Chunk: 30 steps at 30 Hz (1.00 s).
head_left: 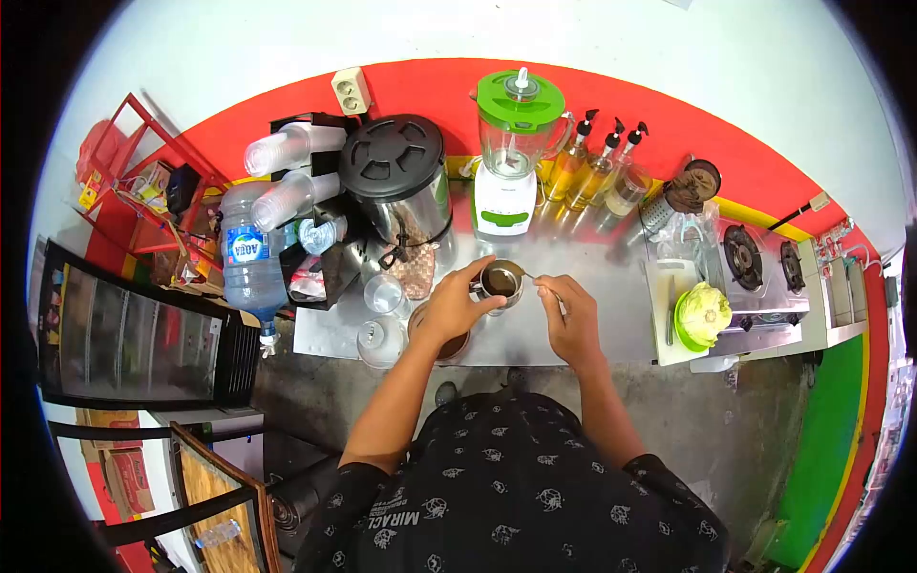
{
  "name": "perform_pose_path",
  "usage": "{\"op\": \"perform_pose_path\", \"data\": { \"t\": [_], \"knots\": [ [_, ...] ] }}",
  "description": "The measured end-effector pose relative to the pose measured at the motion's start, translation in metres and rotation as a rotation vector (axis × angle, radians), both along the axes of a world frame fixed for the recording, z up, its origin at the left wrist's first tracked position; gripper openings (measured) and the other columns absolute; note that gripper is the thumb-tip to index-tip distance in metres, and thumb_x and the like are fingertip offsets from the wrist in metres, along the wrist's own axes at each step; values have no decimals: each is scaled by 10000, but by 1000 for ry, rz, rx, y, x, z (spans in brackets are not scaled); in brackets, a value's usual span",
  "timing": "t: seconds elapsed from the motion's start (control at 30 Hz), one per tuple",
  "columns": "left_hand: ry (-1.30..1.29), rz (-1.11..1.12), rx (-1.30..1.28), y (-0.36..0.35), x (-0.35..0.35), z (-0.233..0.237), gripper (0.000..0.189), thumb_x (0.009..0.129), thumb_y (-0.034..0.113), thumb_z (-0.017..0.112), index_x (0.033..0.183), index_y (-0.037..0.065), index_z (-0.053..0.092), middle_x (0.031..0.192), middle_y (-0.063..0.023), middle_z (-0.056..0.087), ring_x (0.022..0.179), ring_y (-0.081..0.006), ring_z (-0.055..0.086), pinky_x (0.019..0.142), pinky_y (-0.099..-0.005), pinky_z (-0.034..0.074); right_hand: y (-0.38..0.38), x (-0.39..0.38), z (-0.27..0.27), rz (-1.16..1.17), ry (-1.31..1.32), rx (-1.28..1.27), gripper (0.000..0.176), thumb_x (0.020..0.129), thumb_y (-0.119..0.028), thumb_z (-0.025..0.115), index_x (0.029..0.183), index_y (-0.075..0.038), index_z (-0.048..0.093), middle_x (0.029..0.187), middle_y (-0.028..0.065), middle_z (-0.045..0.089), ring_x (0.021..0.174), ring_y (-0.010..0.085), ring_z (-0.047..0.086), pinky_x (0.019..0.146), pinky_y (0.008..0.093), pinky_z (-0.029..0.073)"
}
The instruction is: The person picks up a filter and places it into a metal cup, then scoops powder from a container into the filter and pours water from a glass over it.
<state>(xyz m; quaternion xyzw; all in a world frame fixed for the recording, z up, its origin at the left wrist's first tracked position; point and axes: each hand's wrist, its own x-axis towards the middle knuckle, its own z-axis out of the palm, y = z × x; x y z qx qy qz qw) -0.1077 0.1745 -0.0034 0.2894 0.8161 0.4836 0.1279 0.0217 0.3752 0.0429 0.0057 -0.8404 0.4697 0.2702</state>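
Observation:
A clear glass [500, 281] with dark brown liquid or powder in it stands near the middle of the metal counter [611, 286]. My left hand [458, 304] is wrapped round its left side. Over the glass's right rim lies the bowl of a spoon [521, 271], its handle pinched in my right hand [570, 313]. Partly hidden under my left wrist is a round container [453, 348] with brown contents. Just left of it are a clear cup [384, 294] and a clear lidded jar [380, 341].
Behind the glass stands a blender [506, 191] with a green lid. Pump bottles [568, 170] are right of it, a steel dispenser [394, 172] left. A cabbage [705, 315] and knife [671, 310] lie on a white board [676, 355] beside a stove [764, 272].

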Motion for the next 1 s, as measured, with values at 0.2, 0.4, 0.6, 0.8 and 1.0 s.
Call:
{"op": "perform_pose_path", "data": {
  "t": [0.2,0.4,0.6,0.8,1.0],
  "knots": [
    [-31,10,26,1,3,1,823,840,248,956,1569,68,620,1306,-229,785,1198,-380,763,1064,-443,582,0,0,-9,78,-89,181,207,1004,-15,725,1205,-33,775,1073,146,758,966,345,714,841,421,576],
    [-28,-6,70,-1,4,7,813,850,202,945,1572,39,610,1346,-238,768,1226,-356,752,1092,-432,562,5,5,-1,205,-122,227,233,991,-25,735,1207,-77,806,1078,105,777,1019,331,712,882,426,588],
    [-83,-33,76,-1,5,5,807,896,219,921,1611,80,576,1388,-198,747,1240,-312,722,1046,-428,563,11,1,-3,132,-194,178,197,1022,-75,724,1198,-62,812,1092,124,790,1013,339,716,883,432,581],
    [-75,22,52,-1,13,8,815,892,189,919,1616,64,567,1361,-221,742,1246,-337,700,1099,-436,536,5,3,6,49,-129,53,184,1062,-68,688,1201,-41,805,1055,150,789,938,318,728,844,403,568],
    [-54,24,96,1,10,-7,820,893,205,920,1623,83,566,1387,-219,733,1249,-356,698,1102,-449,537,9,0,-6,5,-220,-8,169,1091,-69,664,1185,-20,796,992,163,768,799,248,699,751,363,544]
  ]
}}
